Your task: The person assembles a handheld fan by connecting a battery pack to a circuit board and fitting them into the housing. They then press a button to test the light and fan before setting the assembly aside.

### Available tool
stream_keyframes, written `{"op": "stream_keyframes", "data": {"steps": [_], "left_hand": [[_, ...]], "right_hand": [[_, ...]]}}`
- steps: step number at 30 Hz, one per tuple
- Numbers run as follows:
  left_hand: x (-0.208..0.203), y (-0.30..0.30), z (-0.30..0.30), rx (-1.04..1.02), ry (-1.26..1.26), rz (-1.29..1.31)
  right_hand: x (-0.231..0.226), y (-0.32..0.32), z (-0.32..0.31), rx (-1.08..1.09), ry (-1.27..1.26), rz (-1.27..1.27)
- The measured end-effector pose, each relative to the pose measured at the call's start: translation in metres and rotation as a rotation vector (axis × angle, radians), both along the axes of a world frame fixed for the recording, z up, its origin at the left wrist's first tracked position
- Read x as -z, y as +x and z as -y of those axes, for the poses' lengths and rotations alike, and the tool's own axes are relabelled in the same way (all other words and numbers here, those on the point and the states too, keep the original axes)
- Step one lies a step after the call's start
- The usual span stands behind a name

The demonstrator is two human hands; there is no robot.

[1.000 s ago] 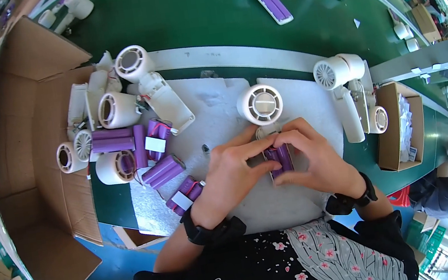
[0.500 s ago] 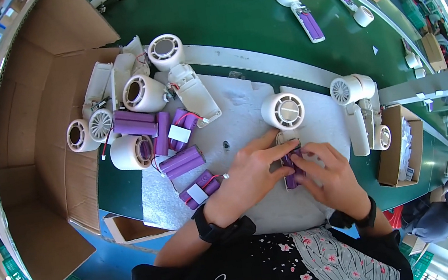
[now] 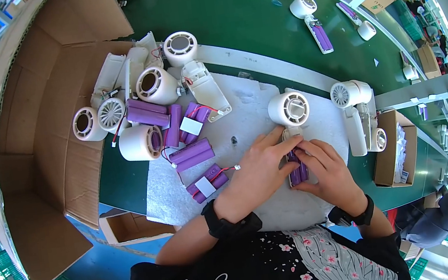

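A white handheld fan [image 3: 288, 109] with a round head lies on the pale foam pad in front of me, its handle toward me. A purple battery pack [image 3: 298, 175] sits in the open handle. My left hand [image 3: 262, 166] grips the handle from the left, fingers bent over its upper part. From the right, my right hand [image 3: 329, 174] closes round the battery pack, its fingertips meeting the left ones near the pack's upper end. The fingers hide part of the pack and handle. Several loose purple battery packs [image 3: 192, 155] with wires lie left of my hands.
Several white fan bodies [image 3: 156, 86] are gathered at the left beside a large open cardboard box [image 3: 41, 125]. More fan parts [image 3: 350, 93] stand at the right, near a small carton [image 3: 388, 165] of white pieces. Across the green table [image 3: 240, 9], other fans [image 3: 304, 7] lie beyond a grey rail.
My right hand's fingers have drawn in against the battery pack and moved up toward my left fingertips. The whole view has shifted slightly; the loose packs lie as before.
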State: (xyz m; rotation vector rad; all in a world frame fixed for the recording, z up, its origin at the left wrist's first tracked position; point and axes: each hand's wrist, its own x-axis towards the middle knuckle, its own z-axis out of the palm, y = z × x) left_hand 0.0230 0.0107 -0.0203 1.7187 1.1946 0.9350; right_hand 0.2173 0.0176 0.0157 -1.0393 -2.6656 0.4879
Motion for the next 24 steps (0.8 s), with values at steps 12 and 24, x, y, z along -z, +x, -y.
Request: {"op": "stream_keyframes", "data": {"steps": [12,24], "left_hand": [[-0.058,-0.052,0.056,-0.104,0.273,-0.062],[-0.027,-0.068,0.058,-0.213,0.102,-0.074]], "right_hand": [[0.001,-0.04,-0.087,0.238,0.204,-0.076],[0.036,-0.145,-0.117,0.084,-0.067,-0.221]]}}
